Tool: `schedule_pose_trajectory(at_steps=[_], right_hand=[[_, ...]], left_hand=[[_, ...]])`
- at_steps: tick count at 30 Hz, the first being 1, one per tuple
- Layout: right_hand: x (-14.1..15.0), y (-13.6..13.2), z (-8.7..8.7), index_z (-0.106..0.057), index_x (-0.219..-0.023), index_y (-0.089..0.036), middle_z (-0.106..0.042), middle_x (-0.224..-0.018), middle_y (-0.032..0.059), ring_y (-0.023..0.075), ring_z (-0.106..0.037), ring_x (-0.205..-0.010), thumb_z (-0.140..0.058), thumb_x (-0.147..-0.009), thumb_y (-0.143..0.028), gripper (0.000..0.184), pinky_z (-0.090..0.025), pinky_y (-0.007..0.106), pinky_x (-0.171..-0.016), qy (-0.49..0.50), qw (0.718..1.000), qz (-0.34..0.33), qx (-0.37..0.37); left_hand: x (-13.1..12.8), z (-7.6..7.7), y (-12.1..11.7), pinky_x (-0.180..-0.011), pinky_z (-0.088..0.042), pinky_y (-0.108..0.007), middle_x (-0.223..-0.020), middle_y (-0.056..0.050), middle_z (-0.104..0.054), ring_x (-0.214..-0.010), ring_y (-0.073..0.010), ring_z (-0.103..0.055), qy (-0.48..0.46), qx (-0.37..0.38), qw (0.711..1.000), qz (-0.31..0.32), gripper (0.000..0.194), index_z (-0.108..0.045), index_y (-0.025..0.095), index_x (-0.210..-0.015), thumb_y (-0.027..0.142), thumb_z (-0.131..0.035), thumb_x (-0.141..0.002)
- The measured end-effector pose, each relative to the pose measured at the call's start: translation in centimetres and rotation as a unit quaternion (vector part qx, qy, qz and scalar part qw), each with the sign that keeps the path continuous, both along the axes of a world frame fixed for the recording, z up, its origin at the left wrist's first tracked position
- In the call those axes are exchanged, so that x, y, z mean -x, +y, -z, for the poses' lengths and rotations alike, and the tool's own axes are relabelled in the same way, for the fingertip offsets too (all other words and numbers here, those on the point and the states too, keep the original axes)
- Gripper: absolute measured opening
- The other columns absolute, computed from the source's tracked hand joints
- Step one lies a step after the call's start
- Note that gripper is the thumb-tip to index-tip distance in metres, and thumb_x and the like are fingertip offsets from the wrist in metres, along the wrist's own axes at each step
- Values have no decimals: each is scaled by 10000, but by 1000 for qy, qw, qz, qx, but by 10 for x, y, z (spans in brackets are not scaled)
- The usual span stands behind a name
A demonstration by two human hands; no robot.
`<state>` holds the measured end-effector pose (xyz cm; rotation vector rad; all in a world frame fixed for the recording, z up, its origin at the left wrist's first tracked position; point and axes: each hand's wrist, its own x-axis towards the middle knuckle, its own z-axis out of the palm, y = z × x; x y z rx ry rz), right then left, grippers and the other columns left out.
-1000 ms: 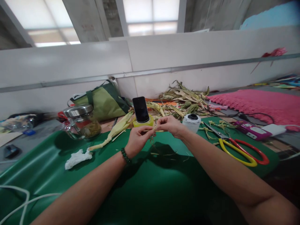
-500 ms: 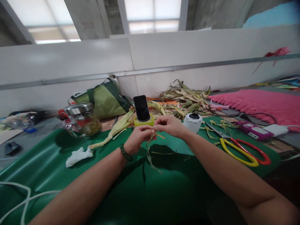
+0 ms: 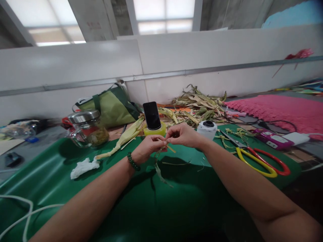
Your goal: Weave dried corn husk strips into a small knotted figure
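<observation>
My left hand (image 3: 151, 147), with a green bead bracelet at the wrist, pinches a thin strip of corn husk (image 3: 159, 173) whose frayed end hangs down over the green mat (image 3: 121, 208). Fingertip to fingertip with it, my right hand (image 3: 181, 135) is closed in a pinch on the upper part of the same strip. A short stiff piece sticks out below the fingers. The exact spot between the fingertips is too small to make out. Beneath the hands a loose thin strand (image 3: 176, 163) lies on the mat.
Behind the hands a phone (image 3: 151, 116) leans in a yellow holder, near a white thread spool (image 3: 207, 130). Scissors (image 3: 254, 158) lie at right, a glass jar (image 3: 87, 129) and husk bundle (image 3: 126, 137) at left. A husk pile (image 3: 199, 102) sits against the wall.
Both hands stay together in nearly the same place. The hanging end of the husk strip has swung slightly left, and the fingers have shifted only a little.
</observation>
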<state>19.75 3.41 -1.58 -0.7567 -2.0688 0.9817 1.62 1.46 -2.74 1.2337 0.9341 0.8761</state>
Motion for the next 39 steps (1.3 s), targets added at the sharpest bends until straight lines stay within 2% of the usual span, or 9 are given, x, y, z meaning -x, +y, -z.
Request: schedule_pose_trajectory(at_steps=[6,10,16,22,30,39], right_hand=[[2,4,4,-643,-670,-139,-588,-580,-18,79,-493,-524,-619,-650,-214,82,-372,209,-493,43,999,10,12],[5,4,5,-633,-690,-143,-606,-577,-20,91,-541,-523,-631,-650,-211,79,-411,221,-512,79,996,5,36],[4,4,4,-668,-737,-138,-653,-647,6,116,-594,-598,-672,-698,-261,129,-479,256,-590,95,995,-9,37],[-6,0,-3,-692,-818,-138,-688,-732,31,132,-623,-673,-692,-728,-260,152,-496,259,-626,47,998,-47,-9],[-7,-4,-4,-724,-780,-175,-705,-734,8,115,-617,-675,-697,-755,-216,56,-476,233,-638,3,986,15,-164],[-6,-6,-4,-724,-791,-186,-710,-763,17,126,-632,-709,-655,-812,-220,79,-470,240,-669,-27,971,30,-237]], left_hand=[[2,-2,1,-536,-490,-194,-715,-43,-674,-656,-149,-660,-76,104,990,60,291,-657,131,-754,336,-794,-600],[-2,0,-2,-572,-496,-166,-758,-51,-683,-652,-106,-641,-76,72,994,33,212,-665,113,-766,285,-764,-691],[-3,-2,-3,-630,-519,-182,-687,-28,-659,-612,-85,-613,-74,51,996,6,178,-654,112,-713,250,-766,-695],[0,-3,-3,-613,-515,-191,-662,-22,-652,-599,-90,-612,-60,30,998,17,258,-649,120,-712,314,-802,-641],[0,-4,-5,-554,-485,-171,-652,-6,-644,-595,-87,-614,-47,18,998,25,349,-642,138,-702,392,-839,-564],[2,-8,-6,-543,-479,-163,-648,-8,-654,-609,-95,-623,-41,29,998,26,419,-649,141,-715,447,-852,-514]])
